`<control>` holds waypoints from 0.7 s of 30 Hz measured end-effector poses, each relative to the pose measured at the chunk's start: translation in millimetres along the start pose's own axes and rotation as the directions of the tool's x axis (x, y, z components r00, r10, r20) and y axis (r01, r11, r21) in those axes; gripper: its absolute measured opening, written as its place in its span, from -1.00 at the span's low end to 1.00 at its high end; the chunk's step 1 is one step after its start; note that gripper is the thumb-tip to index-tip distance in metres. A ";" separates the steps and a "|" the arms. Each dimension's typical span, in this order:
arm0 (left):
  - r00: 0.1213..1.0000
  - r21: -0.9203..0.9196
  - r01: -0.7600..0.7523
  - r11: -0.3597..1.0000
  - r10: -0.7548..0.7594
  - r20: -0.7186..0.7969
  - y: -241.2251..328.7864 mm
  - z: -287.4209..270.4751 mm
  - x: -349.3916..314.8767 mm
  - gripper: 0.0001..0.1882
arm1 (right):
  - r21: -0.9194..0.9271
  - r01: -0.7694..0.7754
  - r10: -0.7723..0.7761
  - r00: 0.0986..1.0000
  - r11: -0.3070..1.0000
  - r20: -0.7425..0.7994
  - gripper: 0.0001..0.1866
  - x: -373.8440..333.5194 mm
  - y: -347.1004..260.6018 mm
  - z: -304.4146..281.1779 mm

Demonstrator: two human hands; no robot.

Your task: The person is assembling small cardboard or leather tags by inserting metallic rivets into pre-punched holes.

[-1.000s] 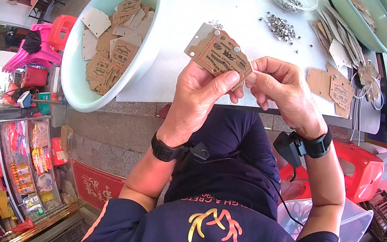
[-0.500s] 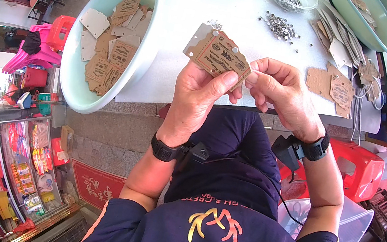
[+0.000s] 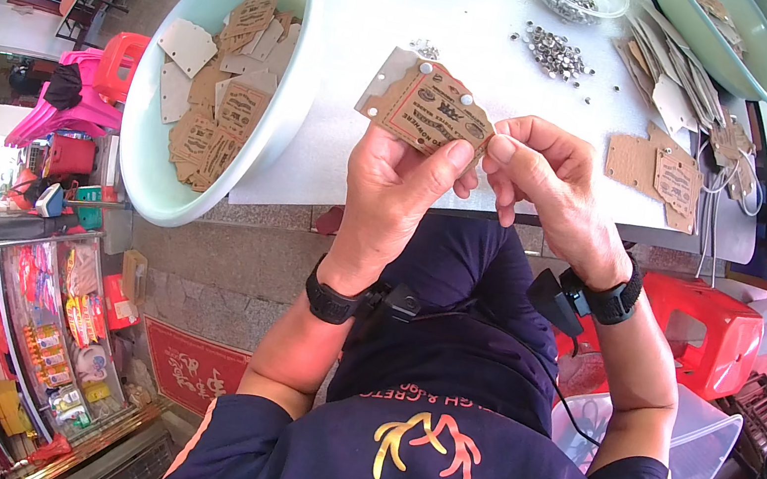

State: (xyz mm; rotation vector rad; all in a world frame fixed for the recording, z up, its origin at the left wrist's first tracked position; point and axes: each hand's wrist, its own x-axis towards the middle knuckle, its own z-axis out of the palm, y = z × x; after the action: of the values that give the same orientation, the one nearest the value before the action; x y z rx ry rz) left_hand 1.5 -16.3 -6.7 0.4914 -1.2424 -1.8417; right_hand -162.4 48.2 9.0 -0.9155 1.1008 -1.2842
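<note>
Above the near edge of the white table [image 3: 494, 46], the left hand [image 3: 401, 192] is pinching a brown printed cardboard tag [image 3: 430, 106], long axis slanting down-right toward the right hand [image 3: 539, 179], whose fingertips are closing on its lower-right corner.

Matt brown cardboard tag [image 3: 430, 106], metal rivets [image 3: 554, 51]

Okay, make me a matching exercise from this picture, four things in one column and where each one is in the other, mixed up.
Things:
1. brown card tag
2. pale green basin
3. loose metal eyelets
4. red plastic stool

Places:
A. scattered on the white table top
B. held between left hand and right hand
C. below the table edge, on the person's right
D. at the table's left edge, holding tags

Pairs: 1-B, 2-D, 3-A, 4-C
</note>
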 end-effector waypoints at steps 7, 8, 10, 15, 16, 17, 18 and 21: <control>0.999 0.073 -0.036 0.997 0.036 -0.003 -3.1 3.6 3.6 -0.63 | -0.044 0.019 -0.018 1.000 0.999 0.023 -0.72 -0.8 1.4 -2.0; 1.000 0.091 -0.018 0.996 0.018 -0.004 -2.8 3.6 4.0 -0.65 | -0.074 0.027 -0.026 1.000 0.997 0.007 -0.72 -0.7 4.8 -2.9; 0.999 0.035 0.044 0.998 -0.045 0.004 -2.2 -1.7 5.4 -0.68 | -0.105 0.036 -0.037 0.999 0.994 -0.009 -0.72 -1.2 4.6 -1.8; 0.977 -0.096 0.214 0.972 -0.213 0.019 7.3 0.5 7.8 -0.79 | -0.025 0.090 -0.092 0.990 0.996 -0.110 -0.75 -1.7 1.3 4.6; 0.972 -0.077 0.233 0.970 -0.233 -0.002 6.9 2.4 8.2 -0.80 | -0.034 0.092 -0.096 0.988 0.995 -0.118 -0.75 -1.6 2.4 3.6; 0.967 -0.058 0.251 0.966 -0.253 -0.023 6.1 3.9 8.3 -0.82 | -0.028 0.105 -0.108 0.984 0.994 -0.145 -0.74 -1.3 3.7 2.8; 0.968 -0.065 0.251 0.966 -0.252 -0.012 4.9 4.6 7.7 -0.82 | -0.022 0.117 -0.119 0.978 0.993 -0.172 -0.74 -0.9 5.1 1.9; 0.982 -0.004 0.185 0.983 -0.185 -0.039 3.8 6.8 4.3 -0.82 | -0.044 0.109 -0.117 0.966 0.993 -0.229 -0.78 -0.7 7.0 -0.1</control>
State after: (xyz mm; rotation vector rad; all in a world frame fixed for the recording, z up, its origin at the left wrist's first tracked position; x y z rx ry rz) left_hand -4.1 -16.6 0.2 0.6586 -1.2039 -1.9771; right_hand -160.6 49.6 2.3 -0.8776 1.2670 -1.5003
